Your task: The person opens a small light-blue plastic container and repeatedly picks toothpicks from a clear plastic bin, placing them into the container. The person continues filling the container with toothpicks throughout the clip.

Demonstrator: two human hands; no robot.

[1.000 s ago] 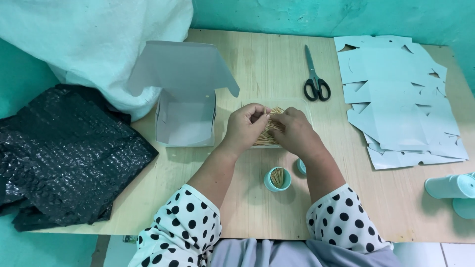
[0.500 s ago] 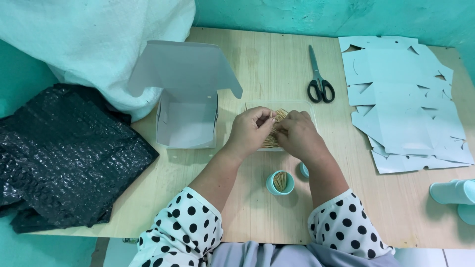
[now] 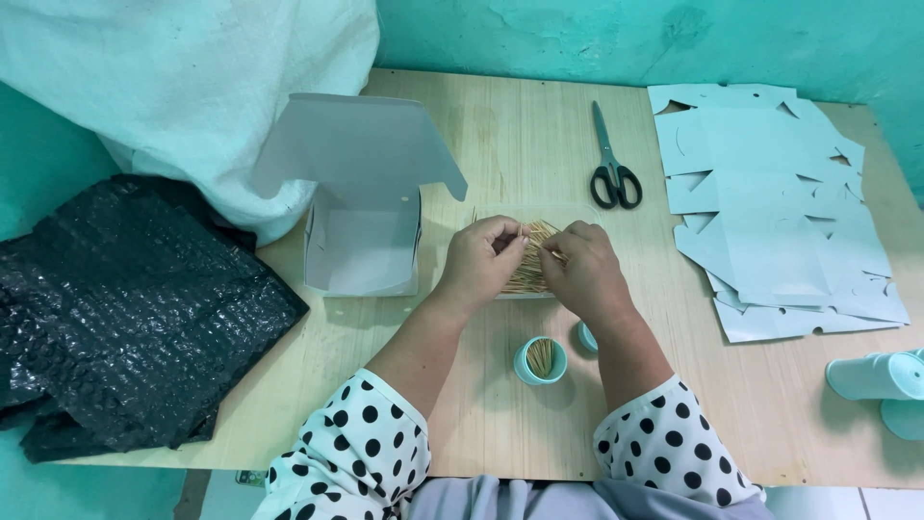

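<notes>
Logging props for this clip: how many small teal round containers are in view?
4. One holding toothpicks stands near the wrists; another shows partly behind the right forearm; two lie at the table's right edge. More may be hidden.

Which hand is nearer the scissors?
Right. The right hand lies just below the scissors; the left hand sits farther off to their lower left.

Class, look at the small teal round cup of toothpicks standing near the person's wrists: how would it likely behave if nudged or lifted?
The small teal round cup stands upright and narrow, so a nudge would probably tip it and spill the thin wooden toothpicks. It looks like light plastic, likely easy to lift. On its side, its round wall would probably roll across the pale wooden table.
</notes>
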